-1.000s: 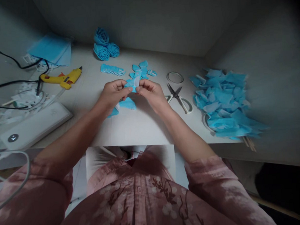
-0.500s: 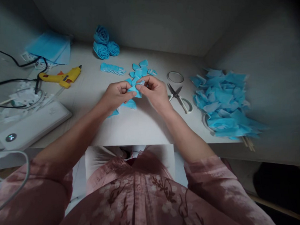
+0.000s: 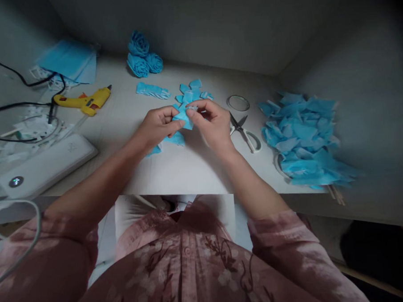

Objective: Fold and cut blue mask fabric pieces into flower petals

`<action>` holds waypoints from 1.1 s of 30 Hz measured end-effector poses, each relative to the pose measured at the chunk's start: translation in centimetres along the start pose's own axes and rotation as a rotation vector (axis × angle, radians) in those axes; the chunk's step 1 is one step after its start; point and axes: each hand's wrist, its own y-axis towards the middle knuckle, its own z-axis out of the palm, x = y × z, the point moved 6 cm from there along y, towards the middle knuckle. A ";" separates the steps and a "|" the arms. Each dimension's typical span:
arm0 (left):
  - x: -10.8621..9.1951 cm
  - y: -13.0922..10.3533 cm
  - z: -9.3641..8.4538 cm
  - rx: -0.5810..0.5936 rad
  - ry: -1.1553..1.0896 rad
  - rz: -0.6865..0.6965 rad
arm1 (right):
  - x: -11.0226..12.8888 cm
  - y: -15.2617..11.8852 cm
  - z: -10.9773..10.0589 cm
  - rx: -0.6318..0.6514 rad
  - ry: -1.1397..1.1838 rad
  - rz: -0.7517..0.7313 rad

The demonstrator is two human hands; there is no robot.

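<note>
Between my two hands is a small blue fabric piece (image 3: 184, 119). My left hand (image 3: 158, 124) pinches its left side between thumb and fingers. At its upper right edge, my right hand (image 3: 213, 121) grips with thumb and index finger. Just beyond my fingertips lie several folded blue pieces (image 3: 192, 92). Flat blue scraps (image 3: 174, 139) rest under and beside my left hand. A pleated blue strip (image 3: 153, 90) lies farther back on the left. Scissors (image 3: 243, 130) with white handles lie partly open, close to my right hand.
Three blue fabric roses (image 3: 139, 53) stand at the back. A yellow glue gun (image 3: 86, 101), blue face masks (image 3: 69, 62), black cables (image 3: 22, 106) and a white power bank (image 3: 50, 165) occupy the left. On the right are a wire ring (image 3: 238, 102), a heap of blue pieces (image 3: 301, 133) and sticks (image 3: 336, 195).
My right fingers have shifted slightly right along the piece's edge, and more of its blue face shows. The view has moved a little. Both hands keep their hold.
</note>
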 end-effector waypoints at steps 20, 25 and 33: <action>0.5 0.3 -0.6 -0.052 -0.035 -0.021 | 0.9 0.6 -1.2 0.084 0.024 0.028; 0.4 0.3 -0.2 -0.062 0.051 -0.010 | 3.6 -0.1 -0.7 0.099 -0.391 -0.418; 0.5 0.3 -0.2 -0.042 0.071 -0.016 | 2.3 0.1 -0.1 0.180 -0.526 -0.399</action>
